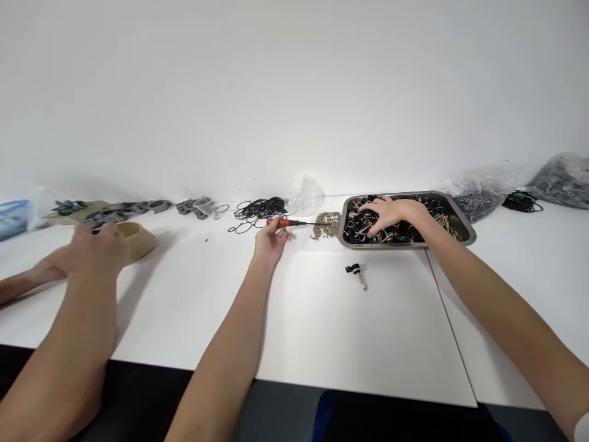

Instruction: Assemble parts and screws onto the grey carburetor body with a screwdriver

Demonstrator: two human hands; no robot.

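My left hand (270,240) grips the red handle of a screwdriver (298,223), its shaft pointing right. The screwdriver's tip lies over a pile of small brass-coloured pieces (327,224) on a clear, shallow plastic tray (323,246). To the right, my right hand (385,213) reaches over a metal tray (465,229) with its fingers spread among the contents. Heaped in this metal tray are black fittings (416,232) with brass-coloured pins; whether my fingertips touch one is unclear. A single black fitting with a metal stem (357,275) lies on the table in front of the metal tray.
Black rubber rings (260,209) and a crumpled clear bag (305,195) lie near the wall. Bags of dark parts (478,199) stand behind the metal tray. At left, a co-worker's hands (94,245) are at a beige ring-shaped holder (139,240), with grey parts (159,205) behind.
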